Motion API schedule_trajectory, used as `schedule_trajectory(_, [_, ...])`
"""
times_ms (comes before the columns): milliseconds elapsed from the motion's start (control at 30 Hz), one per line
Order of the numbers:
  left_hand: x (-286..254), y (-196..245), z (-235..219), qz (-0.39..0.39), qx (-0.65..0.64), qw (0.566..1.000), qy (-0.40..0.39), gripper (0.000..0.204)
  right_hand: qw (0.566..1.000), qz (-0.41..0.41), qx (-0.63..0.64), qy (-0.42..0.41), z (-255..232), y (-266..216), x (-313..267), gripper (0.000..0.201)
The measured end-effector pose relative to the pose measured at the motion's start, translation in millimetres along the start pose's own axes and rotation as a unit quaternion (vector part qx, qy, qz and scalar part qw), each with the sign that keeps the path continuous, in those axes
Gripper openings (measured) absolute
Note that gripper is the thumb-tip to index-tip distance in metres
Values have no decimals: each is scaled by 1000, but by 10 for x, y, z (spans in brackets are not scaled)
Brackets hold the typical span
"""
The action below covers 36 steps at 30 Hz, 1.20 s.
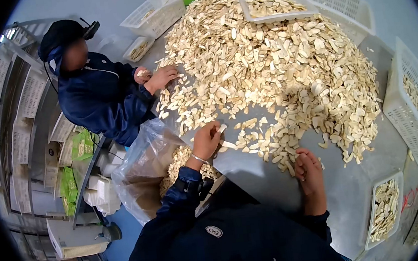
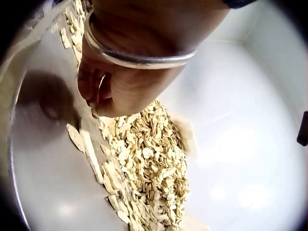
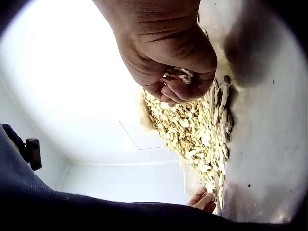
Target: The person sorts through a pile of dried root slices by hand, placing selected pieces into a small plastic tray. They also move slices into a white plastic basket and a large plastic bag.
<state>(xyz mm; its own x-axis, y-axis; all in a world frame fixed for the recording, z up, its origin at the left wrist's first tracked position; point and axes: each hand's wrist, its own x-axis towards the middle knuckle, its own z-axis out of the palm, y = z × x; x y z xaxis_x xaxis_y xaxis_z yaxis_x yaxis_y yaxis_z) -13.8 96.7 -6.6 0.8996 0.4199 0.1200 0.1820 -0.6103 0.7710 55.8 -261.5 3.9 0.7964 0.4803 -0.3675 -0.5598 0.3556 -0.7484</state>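
Observation:
Pale dried slices lie in a large heap (image 1: pixel 262 60) on the metal table (image 1: pixel 243 172). At the heap's near edge, my left hand (image 1: pixel 206 142) pinches a pale slice (image 1: pixel 222 128) between thumb and fingers; a long slice lies just beside it. In the left wrist view the left hand (image 2: pixel 130 86) has bent fingers low over the table, their tips partly hidden. My right hand (image 1: pixel 309 171) is at the near side of the scattered slices. The right wrist view shows the right hand (image 3: pixel 168 62) curled round a few small slices (image 3: pixel 180 75).
A lined bag (image 1: pixel 145 172) of slices stands at the table's left edge. Another person (image 1: pixel 100 95) handles slices at left. White baskets (image 1: pixel 413 106) stand around the heap, a tray of slices (image 1: pixel 385 209) at lower right. Shelving (image 1: pixel 22 123) is far left.

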Motion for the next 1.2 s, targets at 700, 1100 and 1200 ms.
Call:
schedule_trajectory(700, [-309,618,365,-20,-210,954,-211,20,993,28,-106,-49,199,91,-47,19])
schedule_trajectory(1100, [-204,679,217,74,60,993,-62,14,999,1,-47,5,99,73,0,16])
schedule_trajectory(1200, [-177,688,381,214,113,970,-11,16,998,-29,-36,34,82,48,16,15])
